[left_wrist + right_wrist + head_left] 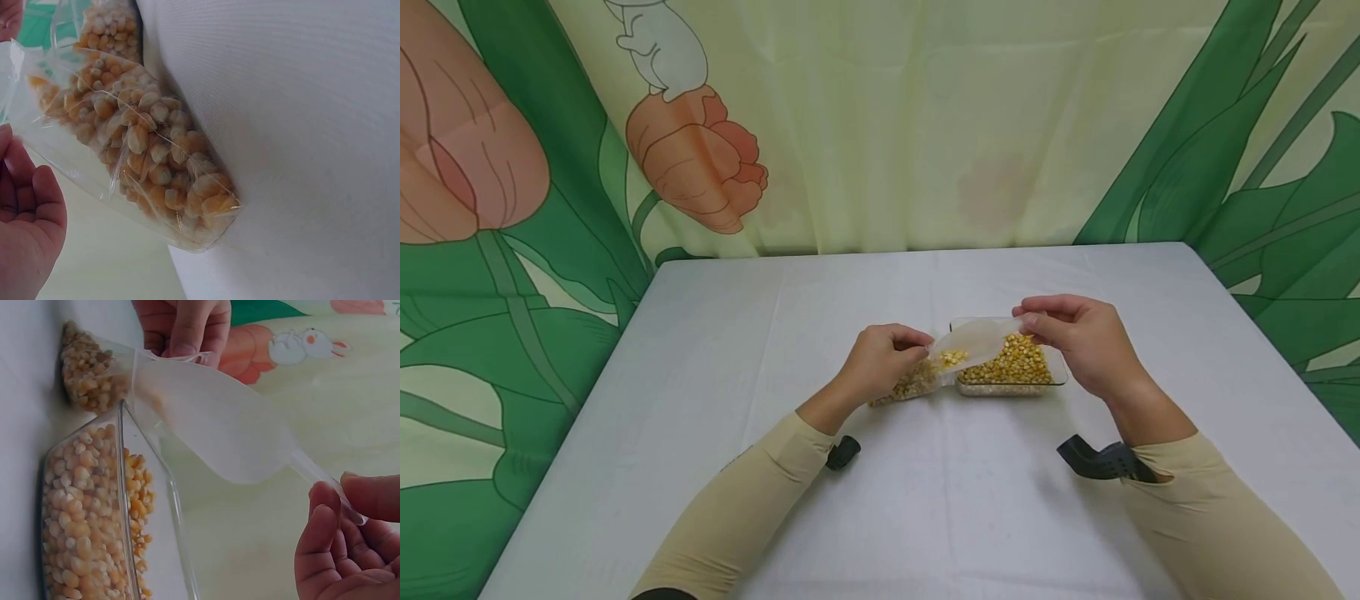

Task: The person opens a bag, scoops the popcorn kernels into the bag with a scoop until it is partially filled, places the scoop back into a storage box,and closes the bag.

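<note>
My right hand (1086, 342) pinches the handle of a translucent white plastic scoop (219, 419). The scoop slants down to the left, its tip in the mouth of a clear plastic bag (140, 144), with some corn kernels (953, 358) at the tip. With thumb and fingers, my left hand (880, 358) pinches the bag's upper edge. Plenty of yellow kernels fill the bag's lower part, which rests on the table. Right beside the bag stands a rectangular clear glass container (128, 487) holding a heap of dried corn, partly behind the scoop in the head view.
A white cloth covers the table (865, 517). Behind it hangs a curtain (910, 125) printed with tulips, leaves and a rabbit. Both forearms wear beige sleeves (737, 517), with black wrist mounts (1105, 460) hanging below the wrists.
</note>
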`<state>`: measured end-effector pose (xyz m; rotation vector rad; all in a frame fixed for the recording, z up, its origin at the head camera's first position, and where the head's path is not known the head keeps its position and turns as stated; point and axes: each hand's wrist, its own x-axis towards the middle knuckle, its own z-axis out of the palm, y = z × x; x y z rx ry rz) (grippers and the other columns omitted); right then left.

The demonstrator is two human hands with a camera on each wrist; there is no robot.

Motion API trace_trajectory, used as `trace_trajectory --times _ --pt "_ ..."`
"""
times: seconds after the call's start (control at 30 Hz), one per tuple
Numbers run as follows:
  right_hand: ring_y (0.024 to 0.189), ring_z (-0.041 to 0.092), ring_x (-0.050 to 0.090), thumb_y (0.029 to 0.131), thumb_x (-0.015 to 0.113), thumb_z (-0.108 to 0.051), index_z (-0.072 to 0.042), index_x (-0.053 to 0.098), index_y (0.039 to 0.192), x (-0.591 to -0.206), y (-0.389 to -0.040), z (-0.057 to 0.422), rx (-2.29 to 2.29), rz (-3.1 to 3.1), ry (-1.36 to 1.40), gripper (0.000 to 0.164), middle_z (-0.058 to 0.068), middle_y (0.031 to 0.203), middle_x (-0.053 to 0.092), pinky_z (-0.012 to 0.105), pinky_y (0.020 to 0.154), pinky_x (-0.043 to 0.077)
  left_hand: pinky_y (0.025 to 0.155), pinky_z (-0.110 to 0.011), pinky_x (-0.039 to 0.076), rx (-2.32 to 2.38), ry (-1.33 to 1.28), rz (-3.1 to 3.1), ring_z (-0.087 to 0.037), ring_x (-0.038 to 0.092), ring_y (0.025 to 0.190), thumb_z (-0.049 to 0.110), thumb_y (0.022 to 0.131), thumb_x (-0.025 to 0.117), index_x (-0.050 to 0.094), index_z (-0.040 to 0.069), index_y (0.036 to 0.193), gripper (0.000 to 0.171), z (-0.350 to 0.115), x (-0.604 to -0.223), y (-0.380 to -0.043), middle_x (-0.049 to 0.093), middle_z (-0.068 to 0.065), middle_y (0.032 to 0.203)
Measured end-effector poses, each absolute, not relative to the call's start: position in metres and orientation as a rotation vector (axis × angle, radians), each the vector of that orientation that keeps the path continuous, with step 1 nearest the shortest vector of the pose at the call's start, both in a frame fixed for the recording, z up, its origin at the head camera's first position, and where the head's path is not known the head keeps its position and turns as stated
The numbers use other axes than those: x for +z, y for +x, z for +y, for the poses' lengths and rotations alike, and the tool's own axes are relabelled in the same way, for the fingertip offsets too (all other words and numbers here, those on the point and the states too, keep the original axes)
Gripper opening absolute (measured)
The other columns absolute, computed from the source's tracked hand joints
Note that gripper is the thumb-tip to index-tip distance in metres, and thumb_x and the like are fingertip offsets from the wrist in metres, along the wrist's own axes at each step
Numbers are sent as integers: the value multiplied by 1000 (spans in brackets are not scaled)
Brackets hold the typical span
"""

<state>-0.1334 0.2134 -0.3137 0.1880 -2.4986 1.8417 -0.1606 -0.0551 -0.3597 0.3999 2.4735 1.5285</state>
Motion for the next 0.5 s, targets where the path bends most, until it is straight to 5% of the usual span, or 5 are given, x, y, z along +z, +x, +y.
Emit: trace_trajectory --times 0.5 --pt "87 5 66 100 61 -6 18 58 124 -310 -132 219 1842 -2465 210 34 -14 99 70 19 78 54 64 -23 47 1549 404 2450 -14 61 83 8 95 67 77 8 105 14 -55 -361 -160 72 -1 99"
